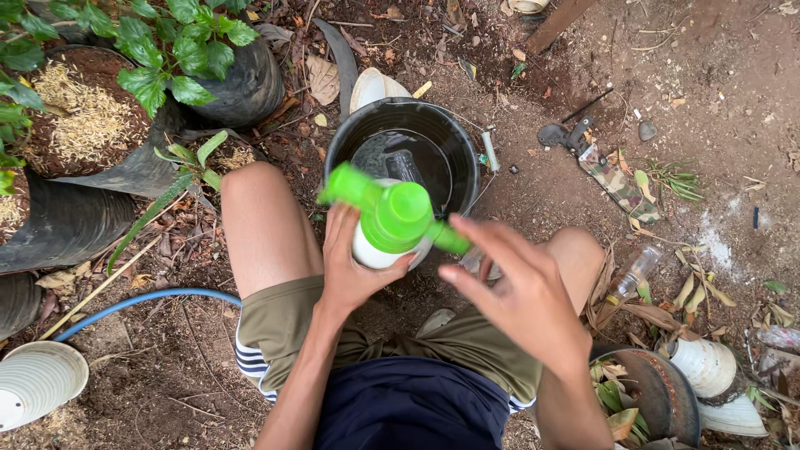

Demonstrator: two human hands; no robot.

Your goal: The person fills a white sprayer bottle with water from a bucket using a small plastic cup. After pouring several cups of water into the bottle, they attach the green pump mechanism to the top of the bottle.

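The left hand (350, 267) wraps closed around the white body of a spray bottle (392, 225), held upright above the black water bucket (454, 146). Its green pump head runs left to right, and the right hand (521, 287), fingers loosely open, touches the right-hand end.

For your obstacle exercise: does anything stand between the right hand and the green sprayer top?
Nothing visible does. The right hand reaches the green sprayer top at its nozzle end, while the left hand grips the white bottle below.
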